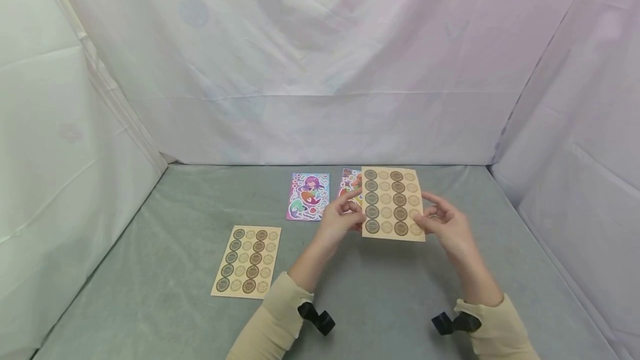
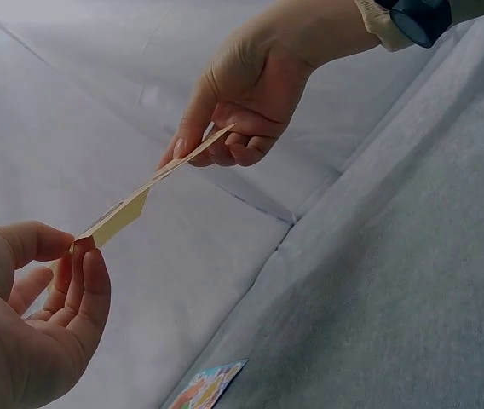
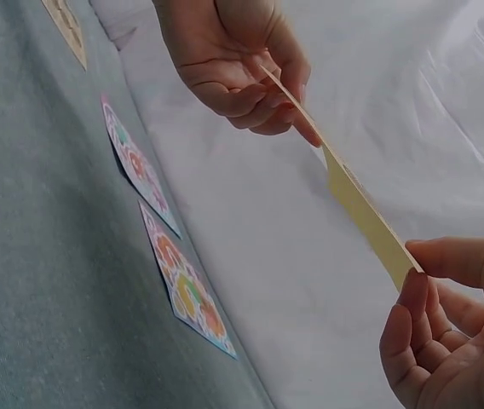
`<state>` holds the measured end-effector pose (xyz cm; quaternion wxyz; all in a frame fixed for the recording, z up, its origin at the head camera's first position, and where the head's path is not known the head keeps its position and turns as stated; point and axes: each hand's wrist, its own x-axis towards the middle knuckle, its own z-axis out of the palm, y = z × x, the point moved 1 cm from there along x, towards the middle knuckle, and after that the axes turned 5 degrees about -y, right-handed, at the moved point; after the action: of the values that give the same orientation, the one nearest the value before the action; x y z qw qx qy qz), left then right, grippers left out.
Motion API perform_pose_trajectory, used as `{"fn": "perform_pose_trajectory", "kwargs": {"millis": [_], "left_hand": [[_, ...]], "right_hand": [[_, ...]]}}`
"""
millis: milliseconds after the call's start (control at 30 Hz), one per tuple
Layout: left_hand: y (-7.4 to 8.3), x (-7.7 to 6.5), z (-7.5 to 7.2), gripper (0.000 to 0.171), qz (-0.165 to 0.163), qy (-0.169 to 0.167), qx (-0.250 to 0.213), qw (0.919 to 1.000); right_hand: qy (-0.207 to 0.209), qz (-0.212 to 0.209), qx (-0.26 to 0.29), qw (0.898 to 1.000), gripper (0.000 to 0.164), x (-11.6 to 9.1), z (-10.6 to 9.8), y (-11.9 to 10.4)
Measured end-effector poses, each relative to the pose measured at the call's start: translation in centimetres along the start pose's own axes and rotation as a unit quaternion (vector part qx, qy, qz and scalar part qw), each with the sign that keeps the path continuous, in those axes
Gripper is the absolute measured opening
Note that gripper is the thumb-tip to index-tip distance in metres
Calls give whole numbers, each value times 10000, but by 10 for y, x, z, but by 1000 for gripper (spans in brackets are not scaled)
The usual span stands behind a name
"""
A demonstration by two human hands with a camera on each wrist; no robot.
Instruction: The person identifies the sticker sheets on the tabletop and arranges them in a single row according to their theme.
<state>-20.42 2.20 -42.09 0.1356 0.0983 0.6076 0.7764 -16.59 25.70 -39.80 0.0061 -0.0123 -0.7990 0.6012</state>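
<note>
A tan sheet of round stickers (image 1: pixel 392 203), printed in rows of brown and cream circles, is held up above the table between both hands. My left hand (image 1: pixel 341 220) pinches its left edge between thumb and fingers. On the opposite edge, my right hand (image 1: pixel 446 225) pinches the sheet the same way. Both wrist views show the sheet side-on, with its plain yellowish back (image 3: pixel 365 223) facing down. Behind it lies a colourful sticker sheet (image 1: pixel 350 181), partly hidden by the raised sheet and the left hand.
A second tan sheet of round stickers (image 1: pixel 246 261) lies on the grey-green tabletop (image 1: pixel 150 254) at the left. Near the back edge is a mermaid sticker sheet (image 1: pixel 308 197). White cloth walls (image 1: pixel 320 126) enclose the table at the back and both sides.
</note>
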Motion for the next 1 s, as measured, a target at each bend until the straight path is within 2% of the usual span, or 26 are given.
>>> {"fn": "perform_pose_trajectory", "kwargs": {"millis": [333,467,767,1000], "left_hand": [[-1,-5,-12,64,213,-248,-216,9992],[-1,-8,-18,63,244,-308,-159,9991],[1,-18,-34,69,36,-388,283,9988],[3,-26,-45,73,-78,-549,274,9981]], "right_hand": [[-242,-233,299,9990,64,1,8,2],[-415,-249,361,9982,66,0,12,3],[-776,-342,430,9955,71,-2,23,3],[-1085,-311,598,9918,77,-2,32,7]]}}
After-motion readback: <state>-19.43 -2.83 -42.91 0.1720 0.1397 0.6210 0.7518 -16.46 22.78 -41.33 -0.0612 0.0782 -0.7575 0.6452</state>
